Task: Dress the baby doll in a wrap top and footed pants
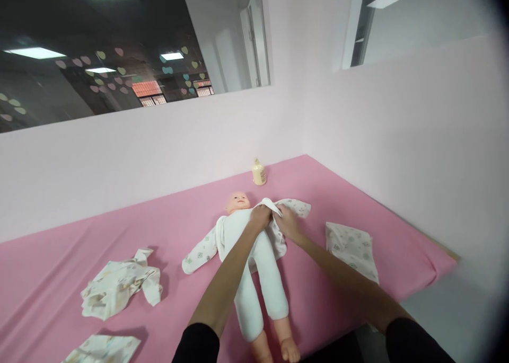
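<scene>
**Both hands gripping the doll's printed jacket at the shoulder**

A plastic baby doll in white leggings is lying on its back just right of the middle of the frame, head pointing toward the far wall and bare feet toward the lower edge. It is resting on a pink padded mat that is filling the lower half of the picture. The left hand is closing around the edge of a white cotton baby jacket with a small pastel print at the doll's shoulder, pinching the fabric. The right hand is sitting just beside it, fingers curling into the same garment, so the two hands are touching or nearly touching. One sleeve of the jacket is spreading out toward the lower left of the doll.

A small cream-coloured bottle is standing upright beyond the doll's head, near the wall. A folded printed cloth is lying to the right, and a crumpled printed garment is lying at lower left.
</scene>
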